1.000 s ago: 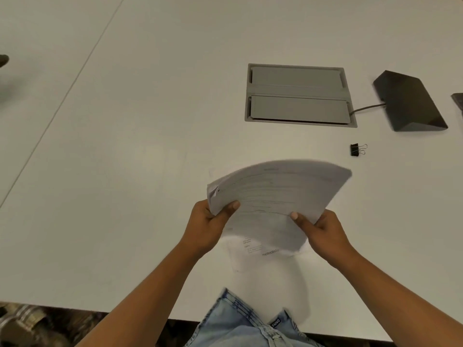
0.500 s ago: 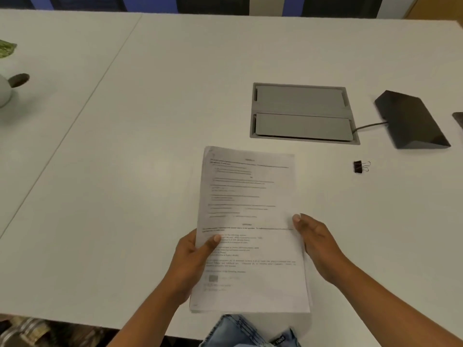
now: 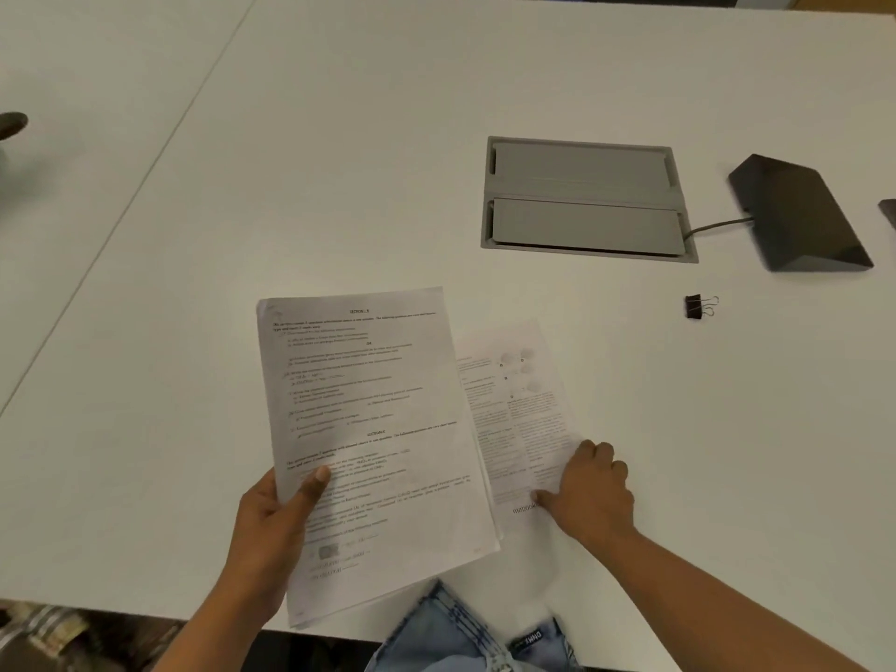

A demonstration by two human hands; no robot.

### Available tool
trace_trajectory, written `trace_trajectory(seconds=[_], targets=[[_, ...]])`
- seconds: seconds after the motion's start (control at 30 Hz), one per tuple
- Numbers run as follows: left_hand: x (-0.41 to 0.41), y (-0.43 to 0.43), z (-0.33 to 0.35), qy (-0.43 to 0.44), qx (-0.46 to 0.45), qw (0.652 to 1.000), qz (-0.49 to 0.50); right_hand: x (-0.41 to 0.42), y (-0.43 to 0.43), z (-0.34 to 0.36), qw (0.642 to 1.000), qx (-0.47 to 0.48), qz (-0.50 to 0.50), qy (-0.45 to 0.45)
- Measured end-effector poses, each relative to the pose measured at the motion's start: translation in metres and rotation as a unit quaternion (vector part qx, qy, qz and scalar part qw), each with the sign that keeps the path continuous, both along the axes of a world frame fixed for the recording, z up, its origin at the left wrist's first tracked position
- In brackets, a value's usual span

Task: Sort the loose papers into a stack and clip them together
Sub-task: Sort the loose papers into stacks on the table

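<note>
My left hand (image 3: 279, 514) grips a stack of printed papers (image 3: 373, 443) by its left edge, thumb on top, holding it tilted just above the white table (image 3: 242, 186). A single printed sheet (image 3: 521, 405) lies flat on the table to the right, partly hidden under the stack. My right hand (image 3: 589, 487) rests on this sheet's lower right part, with the thumb and curled fingers at the paper. A small black binder clip (image 3: 698, 306) lies on the table farther right, apart from both hands.
A grey cable hatch (image 3: 584, 201) is set into the table behind the papers. A black wedge-shaped device (image 3: 795, 215) with a cable sits at the right. The table's front edge runs just below the stack, above my denim-clad lap (image 3: 465, 632).
My right hand let go of the stack and moved right onto a separate sheet on the table. The left hand kept the stack and shifted it left, uncovering that sheet.
</note>
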State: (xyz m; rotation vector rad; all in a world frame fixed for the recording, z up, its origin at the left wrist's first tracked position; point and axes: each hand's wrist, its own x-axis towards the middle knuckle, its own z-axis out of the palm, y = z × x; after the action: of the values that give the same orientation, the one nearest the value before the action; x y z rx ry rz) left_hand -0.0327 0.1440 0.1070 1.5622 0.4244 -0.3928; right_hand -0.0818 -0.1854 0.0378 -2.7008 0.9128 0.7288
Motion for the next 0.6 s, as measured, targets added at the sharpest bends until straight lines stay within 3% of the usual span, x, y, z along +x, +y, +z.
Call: trace_trajectory(seconds=[0.17, 0.3, 0.6], targets=[[0.001, 0.002, 0.000, 0.007, 0.004, 1.000, 0.001, 0.002, -0.018, -0.005, 0.970, 0.132, -0.189, -0.074], [0.004, -0.007, -0.001, 0.007, 0.001, 1.000, -0.003, -0.008, -0.049, -0.007, 0.939, 0.133, -0.298, -0.106], [0.009, -0.033, -0.003, 0.008, -0.002, 1.000, -0.020, -0.022, -0.082, -0.001, 0.939, 0.103, -0.281, -0.170]])
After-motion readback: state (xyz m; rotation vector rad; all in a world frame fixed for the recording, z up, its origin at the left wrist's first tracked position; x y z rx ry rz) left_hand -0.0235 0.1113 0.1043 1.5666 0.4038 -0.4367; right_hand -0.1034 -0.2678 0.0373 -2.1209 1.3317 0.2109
